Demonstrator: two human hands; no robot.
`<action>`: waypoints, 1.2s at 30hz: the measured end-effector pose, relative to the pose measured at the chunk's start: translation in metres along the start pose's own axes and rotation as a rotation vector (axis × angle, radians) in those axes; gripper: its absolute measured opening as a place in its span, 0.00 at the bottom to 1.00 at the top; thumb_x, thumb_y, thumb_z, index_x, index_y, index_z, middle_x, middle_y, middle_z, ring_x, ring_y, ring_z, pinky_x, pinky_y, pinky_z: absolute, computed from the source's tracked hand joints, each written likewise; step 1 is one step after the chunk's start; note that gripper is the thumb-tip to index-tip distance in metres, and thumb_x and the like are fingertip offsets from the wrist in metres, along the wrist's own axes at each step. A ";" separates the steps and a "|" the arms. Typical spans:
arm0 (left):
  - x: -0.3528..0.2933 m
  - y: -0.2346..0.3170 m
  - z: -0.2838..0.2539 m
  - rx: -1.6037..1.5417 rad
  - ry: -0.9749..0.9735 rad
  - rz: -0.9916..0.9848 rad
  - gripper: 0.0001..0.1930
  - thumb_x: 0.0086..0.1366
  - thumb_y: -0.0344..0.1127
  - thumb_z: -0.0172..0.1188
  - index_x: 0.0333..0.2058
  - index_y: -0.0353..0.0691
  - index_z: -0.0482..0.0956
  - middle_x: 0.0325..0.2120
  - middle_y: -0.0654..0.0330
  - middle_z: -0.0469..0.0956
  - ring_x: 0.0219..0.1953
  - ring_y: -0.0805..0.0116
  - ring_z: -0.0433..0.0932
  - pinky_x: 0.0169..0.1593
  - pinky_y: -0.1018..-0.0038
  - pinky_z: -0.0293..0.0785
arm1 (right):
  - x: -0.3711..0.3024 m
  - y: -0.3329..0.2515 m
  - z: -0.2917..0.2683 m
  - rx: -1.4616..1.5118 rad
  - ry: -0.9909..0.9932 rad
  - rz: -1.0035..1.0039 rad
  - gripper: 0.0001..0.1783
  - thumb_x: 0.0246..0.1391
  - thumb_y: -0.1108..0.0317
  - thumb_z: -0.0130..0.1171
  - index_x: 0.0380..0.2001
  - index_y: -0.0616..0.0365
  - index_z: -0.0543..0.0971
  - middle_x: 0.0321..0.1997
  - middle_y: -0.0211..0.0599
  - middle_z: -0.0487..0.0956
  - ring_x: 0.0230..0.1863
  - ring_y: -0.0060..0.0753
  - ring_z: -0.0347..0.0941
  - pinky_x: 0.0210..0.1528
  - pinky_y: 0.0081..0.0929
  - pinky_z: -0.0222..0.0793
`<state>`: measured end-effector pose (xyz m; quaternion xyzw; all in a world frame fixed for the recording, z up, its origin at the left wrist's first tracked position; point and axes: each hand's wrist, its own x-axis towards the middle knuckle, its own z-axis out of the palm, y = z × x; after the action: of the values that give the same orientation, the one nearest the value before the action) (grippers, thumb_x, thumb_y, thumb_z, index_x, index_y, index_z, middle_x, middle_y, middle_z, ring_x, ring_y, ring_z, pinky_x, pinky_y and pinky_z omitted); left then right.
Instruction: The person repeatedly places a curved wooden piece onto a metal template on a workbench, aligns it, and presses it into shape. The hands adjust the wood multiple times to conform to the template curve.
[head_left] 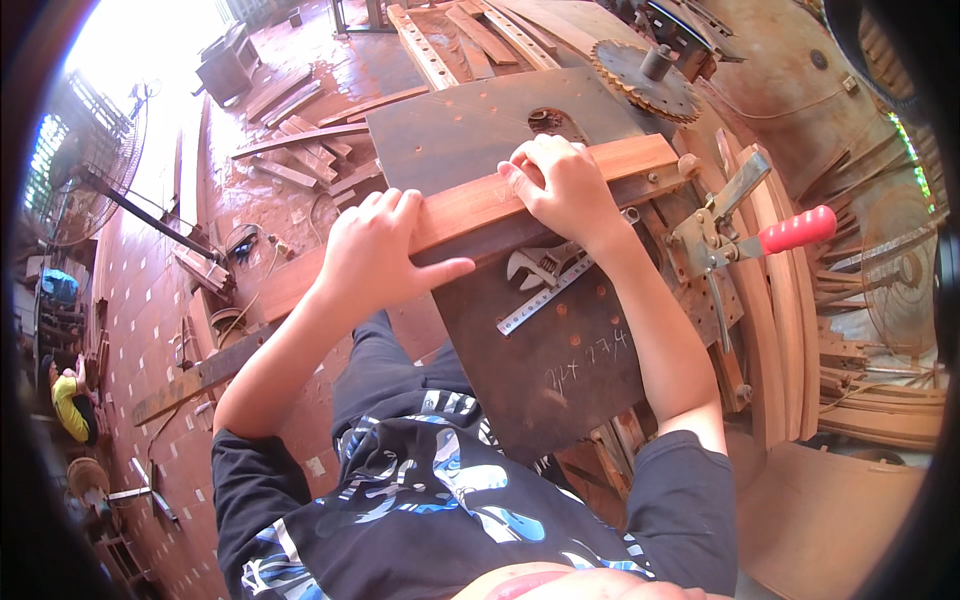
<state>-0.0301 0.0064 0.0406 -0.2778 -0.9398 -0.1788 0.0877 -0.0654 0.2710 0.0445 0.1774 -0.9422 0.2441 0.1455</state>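
A long reddish wooden board [460, 212] lies slantwise across a dark metal machine table [530, 385]. My left hand [375, 240] grips the board left of its middle, fingers over the far edge and thumb stretched along the near side. Further right, my right hand [562, 190] is closed over the board, its fingers curled and pressed on the wood. On the tabletop just below the right hand are an adjustable wrench [540, 268] and a white measuring rule [530, 310]. Behind that hand, a round opening [556, 122] shows in the tabletop.
A toggle clamp with a red handle [797, 230] is at the table's right side, beside long curved wood pieces [780, 310]. Toothed circular blades [645, 80] lie beyond the table. Loose wood strips [310, 150] cover the far-left floor. A person in yellow [72, 405] is far left, below a fan [95, 165].
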 end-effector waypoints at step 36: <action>0.030 -0.006 0.017 0.199 0.020 -0.617 0.43 0.65 0.75 0.45 0.50 0.39 0.87 0.47 0.49 0.86 0.53 0.53 0.84 0.58 0.61 0.77 | 0.004 0.015 0.006 -0.165 0.077 -0.026 0.25 0.67 0.42 0.54 0.42 0.51 0.87 0.47 0.39 0.85 0.54 0.43 0.79 0.64 0.43 0.66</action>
<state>-0.0595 0.0233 0.0313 0.0321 -0.9916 -0.1069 0.0652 -0.0758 0.2786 0.0346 0.1676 -0.9505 0.1703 0.1987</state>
